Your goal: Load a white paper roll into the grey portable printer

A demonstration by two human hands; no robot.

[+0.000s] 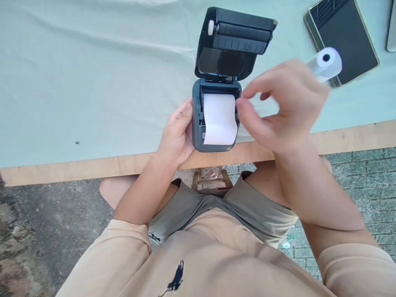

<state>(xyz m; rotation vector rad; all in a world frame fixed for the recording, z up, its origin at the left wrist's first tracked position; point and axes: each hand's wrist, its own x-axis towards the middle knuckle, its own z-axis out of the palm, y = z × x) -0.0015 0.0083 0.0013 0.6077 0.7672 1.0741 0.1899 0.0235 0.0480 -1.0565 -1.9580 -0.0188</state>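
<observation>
Portable thermal printer (220, 77), lid raised, white paper roll (220, 119) inside. Left hand (178, 134) grasps printer's side; right hand (283, 105) blurred, fingertips narrow near roll's edge, grip unclear.

Thermal printer (198, 132) at bench's (77, 170) front edge, smartphone (352, 45) behind right

Paper roll (220, 117) in printer compartment, lid (227, 62) behind. Second roll (328, 66) to the right, overlapping smartphone's near-left side in view; part of another device (392, 31) at far right.
</observation>
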